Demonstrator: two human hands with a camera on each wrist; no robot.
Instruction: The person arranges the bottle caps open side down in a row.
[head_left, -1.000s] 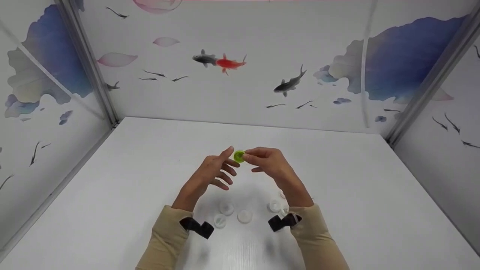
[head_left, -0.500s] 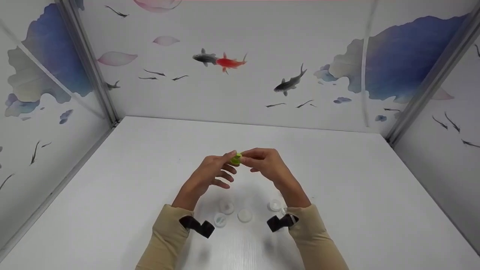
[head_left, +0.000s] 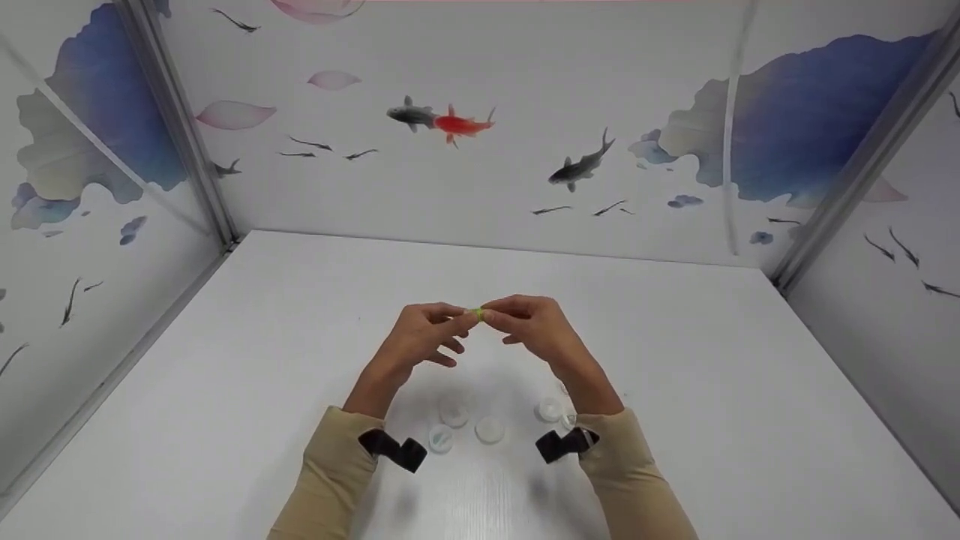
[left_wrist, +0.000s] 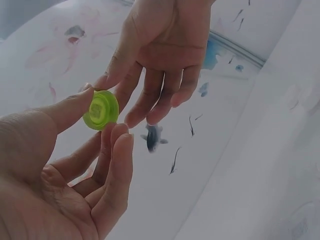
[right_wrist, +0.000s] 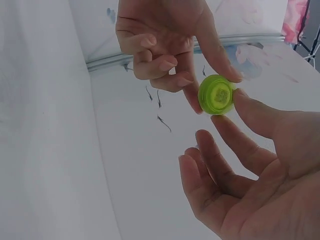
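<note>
Centre frame, I see left hand (head_left: 427, 331) and right hand (head_left: 537, 325) jointly pinching the green plastic cap (left_wrist: 101, 111), raised, not yet set down; whitish discs (head_left: 490, 430) lie untouched, lower centre.

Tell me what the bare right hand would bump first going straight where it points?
Likely the bare left hand, just past the round green plastic cap both pinch; exact depth is unclear.

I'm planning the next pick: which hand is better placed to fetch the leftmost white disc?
Left, probably: the left hand is nearer that disc; the right hand also pinches the green cap, so could hold it alone.
</note>
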